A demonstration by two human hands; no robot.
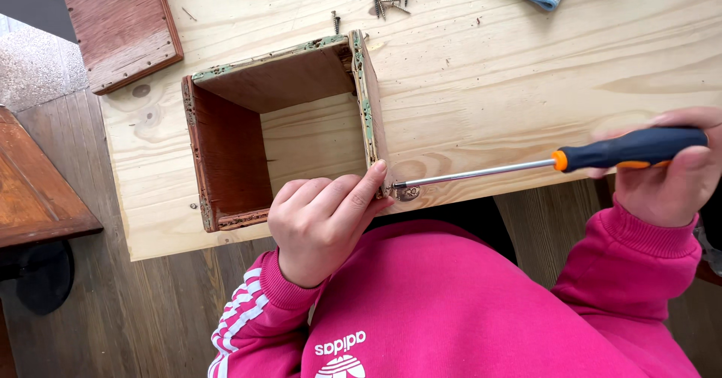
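Orange-and-navy screwdriver, pink sleeves

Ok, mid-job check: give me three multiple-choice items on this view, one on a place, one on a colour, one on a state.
1. Where is the tip of the screwdriver?
A. in the pile of loose screws
B. at the near right corner of the wooden box
C. on the blue cloth

2. What colours is the screwdriver's handle?
A. dark blue and orange
B. red and white
C. all green

3. What is the left hand doing?
A. lying flat on the plywood tabletop
B. lifting the separate wooden panel
C. gripping the box's near corner

Answers:
1 B, the metal shaft ends at that corner, beside the left hand's fingers.
2 A, a dark blue grip with an orange collar shows in the right hand.
3 C, its fingers press against the box's right wall at the near corner.
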